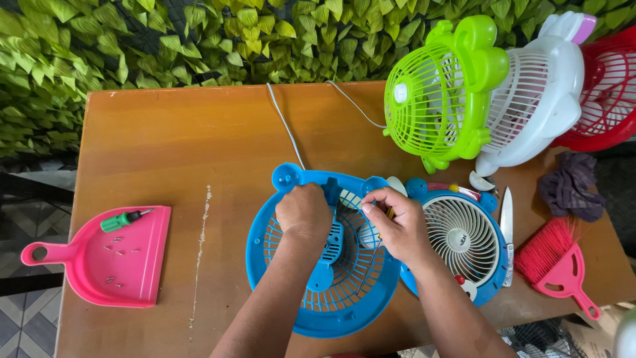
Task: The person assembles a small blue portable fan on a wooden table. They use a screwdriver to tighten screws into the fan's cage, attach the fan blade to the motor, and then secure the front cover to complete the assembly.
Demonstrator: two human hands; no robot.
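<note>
Both hands on the round blue plastic fan grille point(324, 278)

Left hand point(303, 211) is clamped over its far rim; right hand point(397, 229), just right, pinches a thin screwdriver point(374, 255) into the grille, mid-table.

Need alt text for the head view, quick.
Both hands work on a blue fan grille on a wooden table: left hand grips it, right hand holds a thin tool. A pink dustpan holds screws.
</note>
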